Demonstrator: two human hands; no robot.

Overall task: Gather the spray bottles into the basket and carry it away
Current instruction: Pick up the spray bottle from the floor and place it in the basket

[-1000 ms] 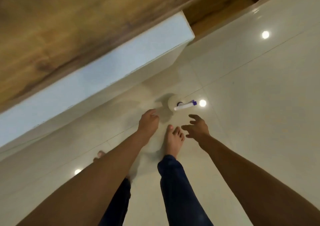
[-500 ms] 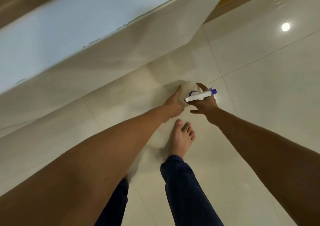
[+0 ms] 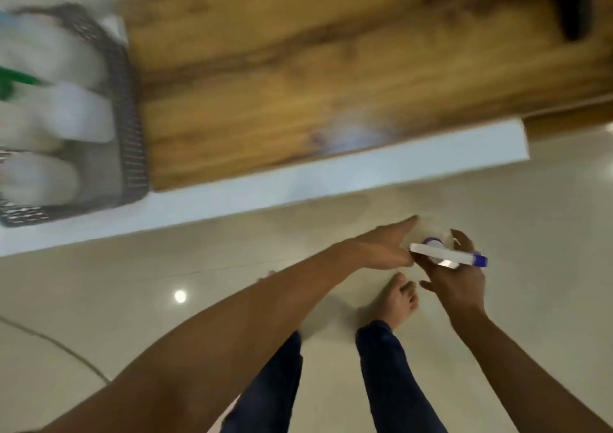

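A whitish spray bottle (image 3: 428,235) with a white trigger head and purple nozzle is held between both hands above the pale floor. My left hand (image 3: 384,248) presses its left side; my right hand (image 3: 456,280) grips it from the right, under the trigger head. A grey mesh basket (image 3: 127,127) stands at the upper left on the white-edged wooden surface, blurred, with several white bottles (image 3: 66,114) lying in it, one with a green part.
The wooden top (image 3: 315,67) with a white edge (image 3: 298,180) runs across the upper frame. Glossy beige floor tiles (image 3: 547,233) spread below, with my bare feet (image 3: 396,300) and dark blue trouser legs under the hands.
Both hands closed on the bottle and lifted it off the floor. The view swung up and left, bringing the basket and wooden top into sight.
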